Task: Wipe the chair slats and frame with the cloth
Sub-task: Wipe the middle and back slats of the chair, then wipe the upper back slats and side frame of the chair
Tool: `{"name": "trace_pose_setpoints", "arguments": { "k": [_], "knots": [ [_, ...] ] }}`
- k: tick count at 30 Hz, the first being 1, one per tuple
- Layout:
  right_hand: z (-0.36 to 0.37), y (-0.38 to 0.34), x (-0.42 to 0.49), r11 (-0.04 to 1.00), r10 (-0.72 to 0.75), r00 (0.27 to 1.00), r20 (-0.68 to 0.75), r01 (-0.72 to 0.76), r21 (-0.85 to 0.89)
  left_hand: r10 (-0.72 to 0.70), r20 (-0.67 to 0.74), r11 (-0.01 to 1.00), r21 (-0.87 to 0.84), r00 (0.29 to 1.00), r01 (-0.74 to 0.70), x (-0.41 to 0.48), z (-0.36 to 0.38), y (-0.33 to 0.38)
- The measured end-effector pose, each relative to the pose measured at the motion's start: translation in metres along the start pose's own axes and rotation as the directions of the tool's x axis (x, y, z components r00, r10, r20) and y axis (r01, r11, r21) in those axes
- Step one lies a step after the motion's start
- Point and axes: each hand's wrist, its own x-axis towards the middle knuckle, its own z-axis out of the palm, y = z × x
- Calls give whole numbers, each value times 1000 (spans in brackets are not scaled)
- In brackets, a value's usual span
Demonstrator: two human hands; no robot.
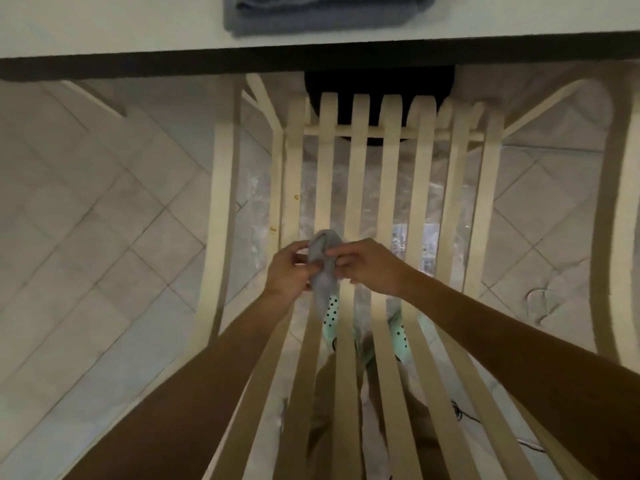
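A pale wooden chair fills the middle of the view, its long slats (358, 188) running away from me to a crossbar (381, 132), with curved frame arms (221, 209) at the sides. A small grey cloth (323, 268) is bunched around one slat left of centre. My left hand (289, 270) pinches the cloth from the left and my right hand (367, 265) pinches it from the right, both above the slats. The cloth's lower end hangs between the slats.
A white table edge (138, 46) crosses the top, with a folded grey towel (325, 13) on it. Pale tiled floor (86, 220) lies on both sides. Mint green shoes (330, 315) with dark holes show under the slats. A dark cable (460, 412) lies at lower right.
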Motion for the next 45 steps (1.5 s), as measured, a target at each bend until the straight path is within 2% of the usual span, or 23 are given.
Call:
{"name": "trace_pose_setpoints", "arguments": {
  "k": [3, 5, 6, 7, 8, 10, 13, 15, 16, 18, 20, 24, 27, 30, 31, 32, 33, 35, 37, 38, 40, 42, 45],
  "knots": [
    [-1, -26, 22, 979, -189, 954, -235, 164, -123, 137, -164, 991, 13, 977, -137, 17, -18, 14],
    [-9, -48, 39, 925, -329, 898, -294, 242, -294, 149, -204, 981, -96, 968, -171, 28, -22, 28],
    [-13, -60, 47, 923, -354, 882, -311, 277, -266, 144, -203, 970, -166, 969, -179, 31, -22, 37],
    [-19, -71, 55, 929, -352, 874, -335, 284, -237, 131, -195, 955, -239, 972, -176, 36, -21, 44],
    [-20, -85, 63, 967, -253, 911, -326, 245, -65, 110, -192, 941, -298, 975, -164, 38, -19, 51],
    [-20, -89, 88, 974, -213, 949, -234, 225, 26, 64, -193, 911, -390, 979, -137, 43, -18, 57],
    [-23, -95, 126, 898, -347, 916, -200, 264, -351, -34, -238, 842, -530, 971, -100, 47, -25, 58],
    [-24, -98, 139, 964, -179, 950, -255, 117, -237, -68, -292, 818, -564, 954, -115, 52, -29, 54],
    [-25, -96, 144, 957, -186, 950, -251, 118, -265, -77, -318, 822, -556, 945, -120, 54, -29, 51],
    [-19, -92, 147, 867, -271, 948, -168, 164, -471, -114, -361, 839, -534, 926, -105, 56, -29, 41],
    [-4, -76, 143, 857, -303, 937, -173, 189, -479, -148, -399, 873, -483, 905, -70, 55, -28, 26],
    [44, -50, 111, 885, -191, 982, -4, 171, -432, -124, -478, 961, -275, 870, -14, 40, -20, 2],
    [86, -20, 75, 771, -225, 964, 140, 264, -580, -70, -503, 992, -122, 861, 10, 26, -11, -8],
    [118, 10, 48, 862, -144, 981, 127, 188, -471, 62, -467, 998, 22, 882, -58, 23, -8, -14],
    [118, 18, 44, 920, -126, 988, 94, 152, -360, 111, -414, 994, 63, 903, -94, 22, -7, -12],
    [115, 18, 43, 973, -93, 995, -26, 86, -213, 157, -344, 985, 120, 926, -122, 20, -1, -9],
    [109, 17, 46, 999, -4, 997, -79, 1, -38, 207, -255, 968, 192, 944, -160, 16, 5, -3],
    [83, 7, 46, 988, 38, 996, -76, -26, 151, 296, -90, 913, 320, 951, -254, 10, 17, 10],
    [51, -14, 49, 943, 107, 968, -225, -27, 331, 377, 55, 848, 380, 924, -369, -1, 15, 31],
    [37, -23, 48, 932, 69, 960, -270, 34, 361, 420, 123, 811, 394, 899, -432, -8, 8, 44],
    [14, -41, 47, 922, 64, 957, -284, 53, 384, 574, 191, 702, 387, 797, -598, -30, -13, 74],
    [0, -54, 50, 882, 84, 966, -246, 42, 468, 681, 178, 640, 326, 710, -696, -53, -39, 99],
    [-7, -73, 48, 816, 35, 980, -197, 86, 571, 733, -3, 664, 215, 680, -716, -72, -83, 117]
  ]
}}
